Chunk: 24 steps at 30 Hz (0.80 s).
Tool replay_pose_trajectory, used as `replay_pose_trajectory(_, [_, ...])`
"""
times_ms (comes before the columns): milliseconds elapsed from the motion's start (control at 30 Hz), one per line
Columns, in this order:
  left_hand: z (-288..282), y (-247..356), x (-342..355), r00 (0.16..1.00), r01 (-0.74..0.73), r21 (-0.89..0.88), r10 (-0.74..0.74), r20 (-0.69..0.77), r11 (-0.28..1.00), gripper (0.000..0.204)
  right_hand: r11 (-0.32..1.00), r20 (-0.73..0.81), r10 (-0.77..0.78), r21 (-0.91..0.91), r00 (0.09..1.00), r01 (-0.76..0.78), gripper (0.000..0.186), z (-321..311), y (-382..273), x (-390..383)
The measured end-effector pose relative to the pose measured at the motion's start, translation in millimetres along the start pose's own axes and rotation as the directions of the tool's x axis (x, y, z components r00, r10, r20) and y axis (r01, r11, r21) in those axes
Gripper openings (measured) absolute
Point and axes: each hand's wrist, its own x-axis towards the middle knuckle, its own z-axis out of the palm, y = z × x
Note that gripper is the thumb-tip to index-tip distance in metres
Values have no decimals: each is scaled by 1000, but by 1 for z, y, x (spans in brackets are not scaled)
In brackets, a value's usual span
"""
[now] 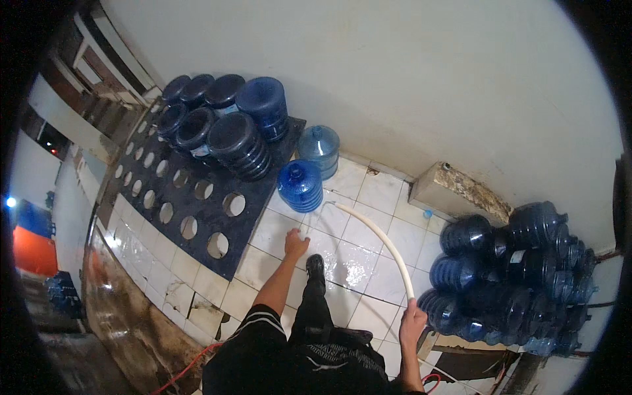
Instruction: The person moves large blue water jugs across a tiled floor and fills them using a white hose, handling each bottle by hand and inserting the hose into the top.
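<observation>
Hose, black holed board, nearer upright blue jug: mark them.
Hose point(387, 243): head view, middle of its curve.
Black holed board point(209, 216): head view, bare surface between holes.
Nearer upright blue jug point(301, 189): head view, its side.

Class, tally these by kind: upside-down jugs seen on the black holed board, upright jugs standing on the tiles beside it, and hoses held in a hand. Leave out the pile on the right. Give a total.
Upside-down jugs on the black board: 7
Upright jugs on the tiles: 2
Hose in the right hand: 1
Total: 10
</observation>
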Motion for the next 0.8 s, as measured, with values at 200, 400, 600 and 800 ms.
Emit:
replay_pose_trajectory(200, [1,2,223,999,50,75,-51,13,996,78,984,-45,178,-1,983,-179,50,80,5,44])
replay_pose_trajectory(400, [7,17,346,997,75,242,-77,-2,967,82,953,-103,303,10,947,-303,51,101,31,48])
replay_pose_trajectory(600, [43,-12,355,999,5,210,-15,47,978,70,949,-101,143,-268,985,-165,45,103,53,45])
replay_pose_trajectory(800, [63,-13,280,997,33,153,-43,62,988,58,952,-64,225,-197,972,-233,46,97,39,43])
